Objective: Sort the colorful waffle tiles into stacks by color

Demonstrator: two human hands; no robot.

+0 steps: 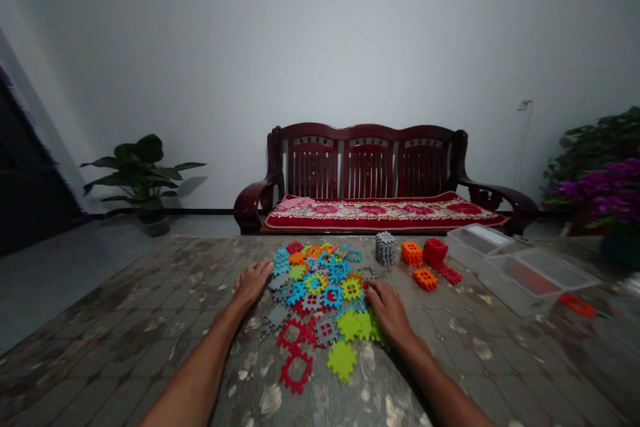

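Dark wooden bench [367,167] stands against a pale wall [320,47], well beyond a mottled table [150,320]. On the table, a loose spread of colored plastic tiles [320,297] lies between the two hands, its longer run going from near to far. The left hand [251,283] rests at the spread's left edge, its fingers flat and open, holding nothing, just beside a gray tile [279,280]. The right hand [389,312] sits on the spread's right edge, its fingers bent down over green tiles [356,325]; whether they grip one, I cannot tell. That hand is also nearer a gray tile stack [385,248] at the far side, and a clear plastic box [530,280] lies farther right.
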